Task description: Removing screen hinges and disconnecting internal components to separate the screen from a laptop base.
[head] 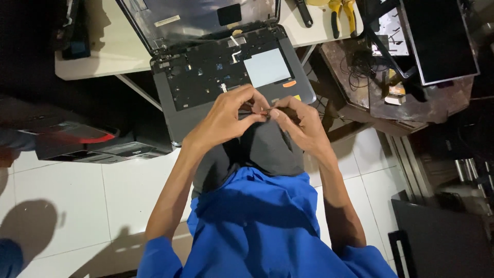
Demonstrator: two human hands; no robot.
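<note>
My left hand (231, 114) and my right hand (297, 119) meet over my lap, fingertips pinched together on a small thin dark part with a reddish tip (261, 110). Just beyond them an opened grey laptop base (180, 110), keyboard removed, hangs over the edge of a white table (110, 51). Its pale touchpad (266, 67) sits at the right, and the lid (190, 18) leans back behind it. My blue shirt fills the bottom of the view.
Yellow-handled pliers (342, 15) and a black tool (303, 13) lie on the table's far right. A cluttered brown bench (355, 77) with cables and a flat screen panel (442, 38) stands right. Dark cases (92, 144) sit on the white tiled floor at left.
</note>
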